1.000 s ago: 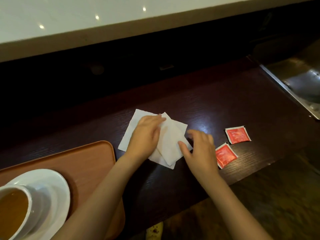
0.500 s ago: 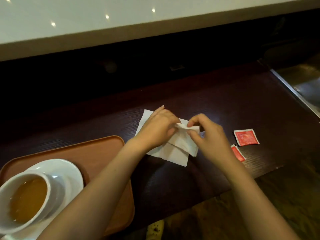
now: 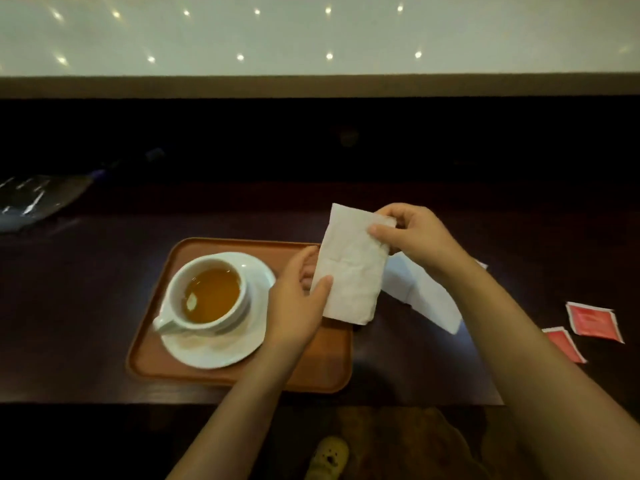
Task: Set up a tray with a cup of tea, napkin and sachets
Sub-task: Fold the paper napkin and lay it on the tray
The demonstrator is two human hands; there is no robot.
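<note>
A folded white napkin (image 3: pixel 349 268) is held up over the right edge of the brown tray (image 3: pixel 322 372). My left hand (image 3: pixel 298 303) pinches its lower left corner and my right hand (image 3: pixel 412 237) grips its upper right corner. On the tray stands a white cup of tea (image 3: pixel 207 296) on a white saucer (image 3: pixel 221 348). A second white napkin (image 3: pixel 426 299) lies on the dark wooden table under my right forearm. Two red sachets (image 3: pixel 594 322) (image 3: pixel 564 344) lie on the table at the far right.
A shiny wrapped object (image 3: pixel 31 199) lies at the back left of the dark table (image 3: pixel 69 306). A raised pale counter (image 3: pixel 311 39) runs across the back. The table's front edge is close, with the floor and a yellow shoe (image 3: pixel 329 455) below.
Both hands have lifted one napkin off the table and carried it left to the tray's right edge. The view has swung left, so the whole tray and cup now show.
</note>
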